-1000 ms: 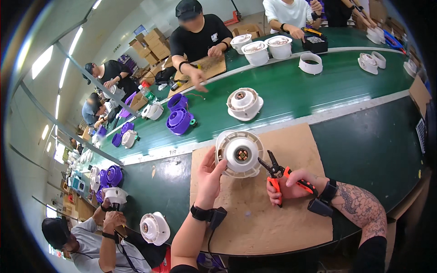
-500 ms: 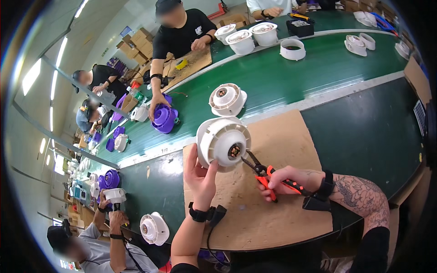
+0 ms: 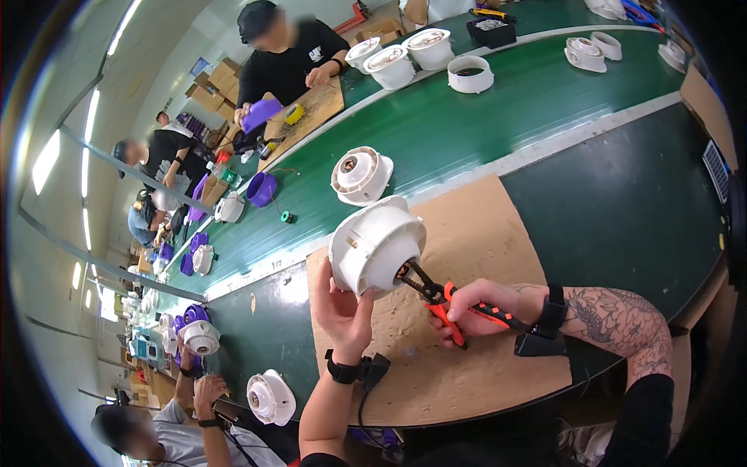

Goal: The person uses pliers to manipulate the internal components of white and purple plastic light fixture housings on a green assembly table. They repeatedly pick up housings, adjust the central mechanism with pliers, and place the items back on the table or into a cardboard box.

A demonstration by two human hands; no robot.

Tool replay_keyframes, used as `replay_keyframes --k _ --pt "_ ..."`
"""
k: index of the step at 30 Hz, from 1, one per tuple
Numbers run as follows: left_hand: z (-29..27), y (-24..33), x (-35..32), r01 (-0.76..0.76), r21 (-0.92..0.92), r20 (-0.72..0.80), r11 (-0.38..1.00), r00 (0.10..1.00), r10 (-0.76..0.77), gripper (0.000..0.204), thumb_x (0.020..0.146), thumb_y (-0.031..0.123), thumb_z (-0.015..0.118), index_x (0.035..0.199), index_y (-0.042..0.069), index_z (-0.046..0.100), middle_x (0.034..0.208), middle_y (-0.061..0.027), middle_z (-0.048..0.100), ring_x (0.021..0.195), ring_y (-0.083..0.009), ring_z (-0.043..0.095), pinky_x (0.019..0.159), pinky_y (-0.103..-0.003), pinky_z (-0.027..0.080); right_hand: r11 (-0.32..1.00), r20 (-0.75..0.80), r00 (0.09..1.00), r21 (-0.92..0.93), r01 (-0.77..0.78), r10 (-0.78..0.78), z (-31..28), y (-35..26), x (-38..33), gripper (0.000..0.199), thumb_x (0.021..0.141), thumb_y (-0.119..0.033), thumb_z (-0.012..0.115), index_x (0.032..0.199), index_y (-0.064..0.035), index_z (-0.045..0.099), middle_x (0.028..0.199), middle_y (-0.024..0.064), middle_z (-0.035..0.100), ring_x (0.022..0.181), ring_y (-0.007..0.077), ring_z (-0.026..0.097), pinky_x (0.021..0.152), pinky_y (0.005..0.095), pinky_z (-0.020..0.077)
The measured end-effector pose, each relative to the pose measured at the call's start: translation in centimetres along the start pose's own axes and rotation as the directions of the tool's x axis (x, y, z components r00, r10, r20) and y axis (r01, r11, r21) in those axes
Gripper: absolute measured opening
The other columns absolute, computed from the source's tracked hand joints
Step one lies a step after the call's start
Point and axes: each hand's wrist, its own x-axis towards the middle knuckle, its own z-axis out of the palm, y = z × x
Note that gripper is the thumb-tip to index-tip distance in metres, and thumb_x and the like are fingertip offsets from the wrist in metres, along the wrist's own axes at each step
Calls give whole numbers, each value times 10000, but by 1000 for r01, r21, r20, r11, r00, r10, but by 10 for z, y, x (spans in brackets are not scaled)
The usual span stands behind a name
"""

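My left hand point(image 3: 342, 315) is closed round the lower left side of a white round plastic housing point(image 3: 369, 241), holding it tilted above a cardboard sheet point(image 3: 475, 233). The open centre of the housing, with copper-coloured parts inside, faces toward the right. In my right hand point(image 3: 478, 307) are pliers point(image 3: 445, 305) with red and black handles and dark jaws. The tips of the jaws reach into the housing's centre, at the copper-coloured parts. What exactly they touch is too small to tell. Each wrist wears a black band.
Another white housing point(image 3: 361, 175) stands on the green conveyor belt point(image 3: 537, 117) just beyond. A further white housing point(image 3: 271, 397) lies at the table's left edge, near a co-worker handling a white unit point(image 3: 201, 338). Across the belt, a co-worker holds a purple part point(image 3: 261, 114). White cups point(image 3: 389, 68) stand there.
The pliers' tips have gone from beside the housing's centre into it, and the housing has tilted more to the right. Across the belt, the co-worker has lifted a purple part off the belt.
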Motion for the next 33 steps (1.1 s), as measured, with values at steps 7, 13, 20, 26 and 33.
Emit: replay_keyframes --k 7,13,20,26,33 --pt "-4 0 4 -92 91 92 992 992 83 789 751 -145 641 1480 -41 358 1362 -137 457 1288 -271 476 1088 -433 391 980 -155 988 -197 -38 7 18 -4 -9 223 850 -276 616 757 -108 503 721 25 522 683 155 528 677 306 426" --pt "9 6 8 9 33 116 999 993 -13 712 749 -104 742 1367 -17 399 1333 -126 475 1262 -253 495 1059 -410 415 942 -289 957 -313 -121 27 30 -14 -15 241 837 -299 611 718 -124 497 652 -12 455 585 142 466 569 287 374" --pt "16 12 1 28 298 58 954 997 -47 767 742 -57 822 1348 13 357 1348 -148 473 1266 -252 519 1055 -411 444 518 -428 863 -819 -247 -267 52 -24 -25 361 792 -428 627 795 -69 593 610 40 513 586 175 526 548 346 406" --pt "30 26 3 -83 338 -11 938 996 92 766 733 -19 843 1320 8 352 1346 -171 473 1279 -265 521 1036 -415 467 173 -389 784 -921 -350 -484 76 -27 -38 427 791 -444 629 793 -17 620 607 119 604 634 236 637 647 404 508" --pt "15 22 7 -17 408 58 913 998 -7 561 798 -1 787 1236 3 436 1175 -133 582 1069 -227 636 892 -349 544 261 -470 763 -882 -392 -444 63 -31 -34 457 766 -414 694 842 26 596 724 180 641 695 294 659 664 417 507"
